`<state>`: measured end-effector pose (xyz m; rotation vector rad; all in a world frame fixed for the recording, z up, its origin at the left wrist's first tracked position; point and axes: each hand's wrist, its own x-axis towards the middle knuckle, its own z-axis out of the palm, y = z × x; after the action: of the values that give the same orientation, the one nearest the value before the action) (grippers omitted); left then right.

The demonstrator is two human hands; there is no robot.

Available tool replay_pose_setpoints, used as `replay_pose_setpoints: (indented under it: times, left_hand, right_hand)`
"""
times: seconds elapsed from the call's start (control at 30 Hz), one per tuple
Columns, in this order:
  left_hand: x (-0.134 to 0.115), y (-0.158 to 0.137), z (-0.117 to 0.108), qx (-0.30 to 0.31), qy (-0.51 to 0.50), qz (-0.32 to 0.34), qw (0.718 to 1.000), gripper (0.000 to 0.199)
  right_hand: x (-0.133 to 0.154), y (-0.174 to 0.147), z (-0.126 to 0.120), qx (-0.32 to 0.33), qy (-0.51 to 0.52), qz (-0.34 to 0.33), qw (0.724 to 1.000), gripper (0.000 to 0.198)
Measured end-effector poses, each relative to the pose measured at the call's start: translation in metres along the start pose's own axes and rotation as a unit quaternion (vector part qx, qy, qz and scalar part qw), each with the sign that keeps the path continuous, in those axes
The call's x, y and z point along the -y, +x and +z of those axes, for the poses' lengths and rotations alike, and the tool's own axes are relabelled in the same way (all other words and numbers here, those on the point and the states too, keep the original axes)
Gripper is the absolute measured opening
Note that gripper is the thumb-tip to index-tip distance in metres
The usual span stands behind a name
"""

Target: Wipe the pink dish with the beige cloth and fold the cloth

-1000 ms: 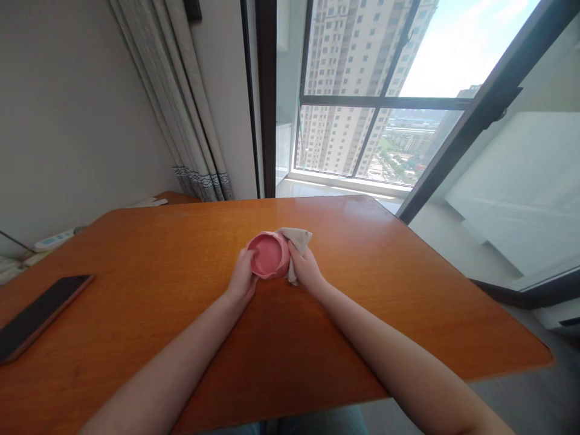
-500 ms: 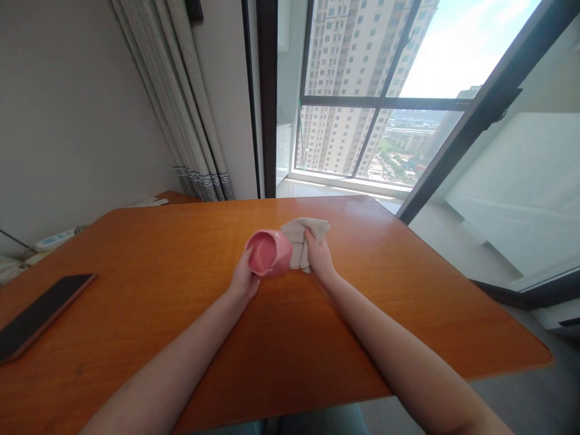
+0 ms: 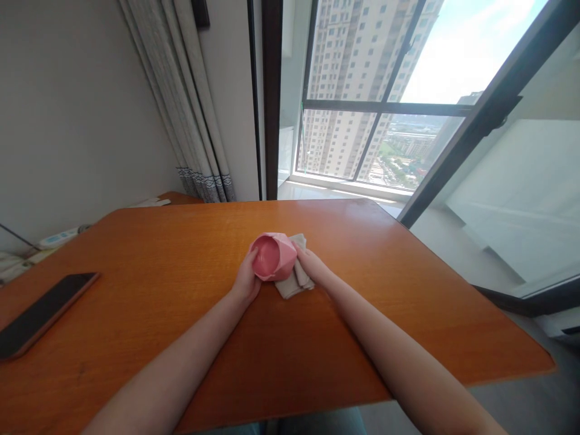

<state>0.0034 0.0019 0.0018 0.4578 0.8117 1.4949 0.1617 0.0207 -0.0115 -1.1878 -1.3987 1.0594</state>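
Observation:
A pink faceted pot [image 3: 285, 257] is tipped on its side above the table, its round opening turned toward me and to the left. My left hand [image 3: 247, 277] grips it by the rim, thumb at the opening's edge and fingers behind and below. Against the pot's right side and base, my right hand [image 3: 312, 264] holds a folded beige cloth [image 3: 294, 285]. Part of the cloth hangs below the pot and part shows above it. The right fingertips are hidden behind the pot and cloth.
The orange-brown wooden table [image 3: 149, 266] spreads beneath my arms. A dark phone [image 3: 45, 311] lies at its left side. A white power strip [image 3: 58, 238] is beyond the left edge. Curtain [image 3: 199, 151] and window [image 3: 362, 109] stand behind the table.
My right hand has brought the cloth leftward and down against the pot's side and underside. The pot has shifted slightly right and down in my left hand.

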Motion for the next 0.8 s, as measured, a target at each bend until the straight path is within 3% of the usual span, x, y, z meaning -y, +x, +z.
replay_pose_setpoints:
  times: [0.07,0.2,0.3,0.4,0.57,0.7,0.8]
  left_hand:
    - [-0.002,0.002,-0.001,-0.009,-0.012,0.017,1.0,0.017]
    - [-0.005,0.003,-0.001,-0.017,-0.022,0.03,0.999,0.018]
    - [-0.004,0.003,-0.001,-0.005,-0.011,0.013,1.0,0.02]
    - [-0.003,0.001,0.0,0.027,-0.002,-0.01,1.0,0.025]
    - [-0.004,-0.003,0.004,0.135,0.016,-0.012,0.991,0.036]
    - [-0.004,-0.005,0.009,0.17,0.03,-0.007,0.985,0.036]
    - [0.001,-0.003,0.007,0.186,0.081,0.002,0.979,0.042]
  right_hand:
    - [0.004,-0.004,0.002,0.005,-0.029,-0.005,1.0,0.044]
    - [0.017,-0.011,0.003,-0.107,-0.071,-0.147,0.981,0.052]
    - [0.025,-0.017,0.004,-0.018,-0.053,-0.177,0.983,0.05]
    - [0.029,-0.021,0.006,0.055,-0.04,-0.144,0.987,0.059]
    - [0.027,-0.017,0.004,0.014,0.009,-0.081,0.997,0.056]
    - [0.023,-0.011,0.005,-0.016,0.035,-0.028,0.999,0.056]
    - [0.021,-0.003,-0.001,-0.031,0.136,0.055,0.989,0.053]
